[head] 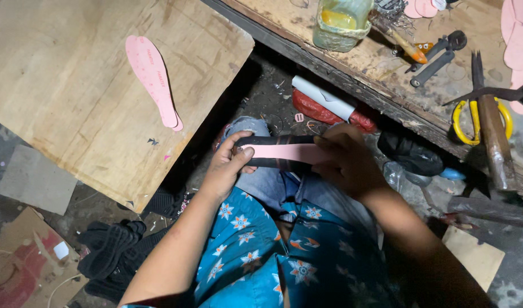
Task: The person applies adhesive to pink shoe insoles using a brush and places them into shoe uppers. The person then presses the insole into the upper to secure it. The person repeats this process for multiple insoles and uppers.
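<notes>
The person is fitting a pink insole (284,152) onto a black shoe sole (270,141) held over the lap; it is lying along the sole, seemingly seated but not finished. The left hand (227,165) is pinching one end in a closed grip, while the right hand (344,159) is clamping the other end. A second pink insole (153,77) is lying on the wooden board (73,114) (well apart from the hands).
</notes>
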